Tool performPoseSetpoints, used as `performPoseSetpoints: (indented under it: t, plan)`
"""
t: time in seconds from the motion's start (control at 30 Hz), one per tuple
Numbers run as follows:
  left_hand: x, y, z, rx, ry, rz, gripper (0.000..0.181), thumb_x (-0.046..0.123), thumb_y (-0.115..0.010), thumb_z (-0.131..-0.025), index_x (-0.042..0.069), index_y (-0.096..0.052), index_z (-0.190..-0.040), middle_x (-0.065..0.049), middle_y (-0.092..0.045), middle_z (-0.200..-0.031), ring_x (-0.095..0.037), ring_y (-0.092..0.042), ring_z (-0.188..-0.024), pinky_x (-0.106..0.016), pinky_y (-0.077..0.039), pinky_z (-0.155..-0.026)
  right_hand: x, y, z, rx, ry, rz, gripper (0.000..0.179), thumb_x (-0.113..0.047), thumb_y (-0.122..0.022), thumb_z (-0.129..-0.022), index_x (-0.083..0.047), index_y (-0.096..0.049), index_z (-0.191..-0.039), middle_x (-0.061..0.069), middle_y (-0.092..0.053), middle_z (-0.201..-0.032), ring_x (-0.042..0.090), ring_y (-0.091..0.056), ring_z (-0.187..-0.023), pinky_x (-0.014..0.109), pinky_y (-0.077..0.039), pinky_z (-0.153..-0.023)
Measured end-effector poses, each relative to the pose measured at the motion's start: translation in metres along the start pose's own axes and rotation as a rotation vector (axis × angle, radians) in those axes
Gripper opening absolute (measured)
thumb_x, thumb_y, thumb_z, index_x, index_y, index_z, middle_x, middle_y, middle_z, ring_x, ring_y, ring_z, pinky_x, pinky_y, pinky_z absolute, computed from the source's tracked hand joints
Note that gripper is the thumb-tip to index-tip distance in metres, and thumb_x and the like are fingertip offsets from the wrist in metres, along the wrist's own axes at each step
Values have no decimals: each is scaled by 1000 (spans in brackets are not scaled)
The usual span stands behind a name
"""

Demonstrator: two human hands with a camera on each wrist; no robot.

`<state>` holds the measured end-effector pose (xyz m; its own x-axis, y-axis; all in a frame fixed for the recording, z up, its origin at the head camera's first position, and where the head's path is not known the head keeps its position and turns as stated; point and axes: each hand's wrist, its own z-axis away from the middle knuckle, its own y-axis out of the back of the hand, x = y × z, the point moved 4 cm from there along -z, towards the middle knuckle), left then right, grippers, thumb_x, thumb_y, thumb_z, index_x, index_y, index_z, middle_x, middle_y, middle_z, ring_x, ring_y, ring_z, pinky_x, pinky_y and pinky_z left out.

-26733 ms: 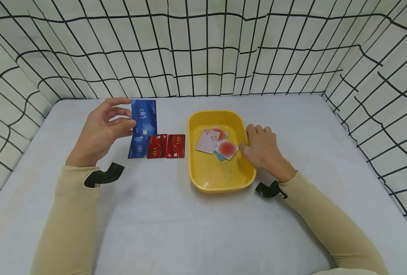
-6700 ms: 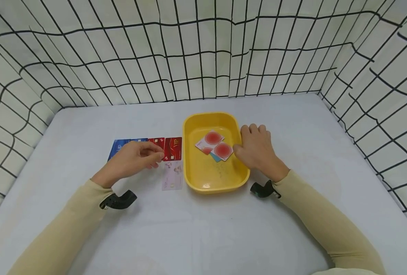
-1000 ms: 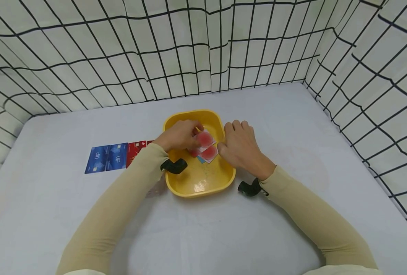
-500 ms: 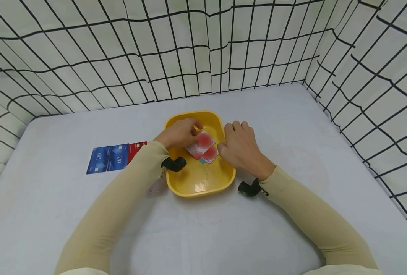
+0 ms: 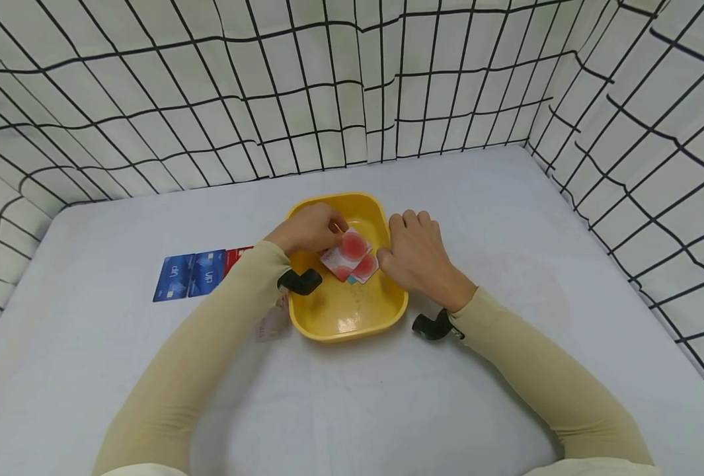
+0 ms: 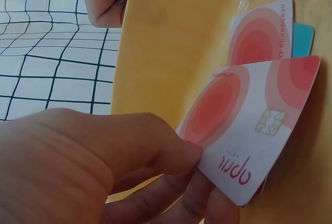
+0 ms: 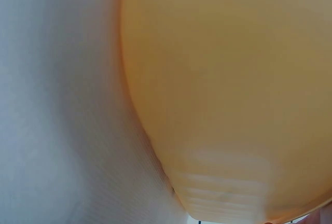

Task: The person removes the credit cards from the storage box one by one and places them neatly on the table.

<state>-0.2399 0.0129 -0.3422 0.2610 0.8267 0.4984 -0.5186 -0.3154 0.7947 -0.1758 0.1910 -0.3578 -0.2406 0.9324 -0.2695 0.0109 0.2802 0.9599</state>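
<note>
My left hand (image 5: 310, 228) reaches into the yellow tray (image 5: 347, 330) and pinches a white card with red circles (image 6: 233, 125) at one edge, between thumb and fingers. That card is tilted, a gold chip showing on its face. Beneath it lie another red-circled card (image 6: 259, 40) and a teal card (image 6: 303, 40), both partly covered. At the tray's right side, my right hand (image 5: 423, 258) grips the rim with curled fingers. The right wrist view is filled mostly by the tray's outer wall (image 7: 223, 89).
Left of the tray lie two blue VIP cards (image 5: 174, 277) and a red card (image 5: 235, 256) in a row, partly behind my left sleeve. A pale pink card (image 5: 273, 324) lies below. Black wire grid (image 5: 310, 86) encloses the white table (image 5: 352, 410).
Earlier my left hand held a blue card over the row; later a pale pink card lay below the row. The left hand has since moved into the tray onto a red-circled card. Right hand stays.
</note>
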Motion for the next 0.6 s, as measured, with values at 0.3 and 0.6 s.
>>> performPoseSetpoints:
  t: [0.3,0.6]
  plan:
    - [-3,3,4,-23,42,110,36,15,-61,-100,4,-64,-134,-19,-69,-128,-24,-73,-91,-33,-64,-85,-3,0,0,-10,-4,8,25,-26,-50,-94,-2,-53,-102,12,-47,-91,31,-40,-93,40,-32,-81]
    - [-2,6,12,-39,46,256,35,12,-60,-101,5,-61,-135,-18,-67,-127,-25,-72,-99,-35,-64,-87,-2,0,0,-6,-6,1,23,-25,-49,-93,-3,-52,-100,11,-46,-90,30,-39,-92,39,-30,-81]
